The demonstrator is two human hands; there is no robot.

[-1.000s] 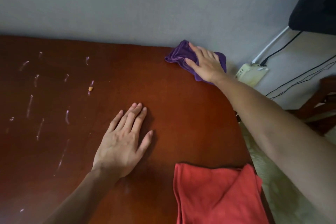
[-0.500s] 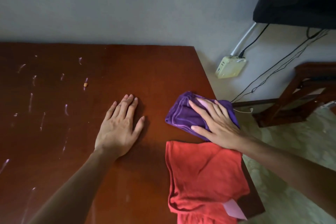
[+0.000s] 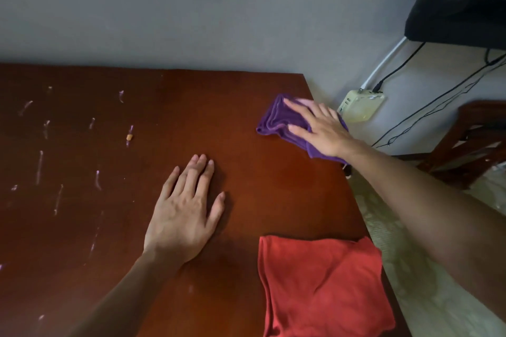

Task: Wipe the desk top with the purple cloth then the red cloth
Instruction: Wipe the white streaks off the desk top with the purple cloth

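Now my right grip (image 3: 317, 128) lies flat and open, pressing the purple cloth (image 3: 273, 123) beneath it on the worktop (image 3: 246, 90). My left grip (image 3: 186, 213) rests flat too. I should press evenly and sweep leftward to the white streaks (image 3: 41, 167) beyond it.

Cream power strip (image 3: 361, 107) against grey wall (image 3: 191, 8); wooden chair (image 3: 482, 113) at right

The desk top (image 3: 273, 186) is showing reddish brown, whitish streaks (image 3: 39, 167) marking it. The purple cloth (image 3: 276, 120) and the red cloth (image 3: 323, 287) are standing out; the wall (image 3: 191, 8) is looking grey.
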